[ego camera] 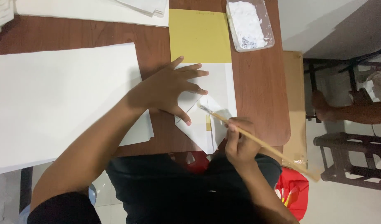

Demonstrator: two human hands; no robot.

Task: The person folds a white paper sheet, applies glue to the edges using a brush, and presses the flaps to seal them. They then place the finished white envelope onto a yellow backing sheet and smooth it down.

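Note:
My left hand point(174, 89) lies flat with fingers spread on a folded white paper piece point(217, 87) on the brown table, holding it down. My right hand point(239, 143) grips a long wooden-handled brush point(256, 140). The brush's pale tip point(203, 108) touches the paper just below my left fingers. The white paper overlaps the lower end of a yellow sheet point(200, 35) that lies further up the table. A small yellow strip point(208, 122) shows on the paper near the brush.
A clear plastic tub of white paste point(249, 24) stands at the table's far right. A large stack of white sheets point(62, 99) covers the left. More white paper point(91, 10) lies at the top. A red bag point(296, 193) sits on the floor, and a stool point(352, 159) to the right.

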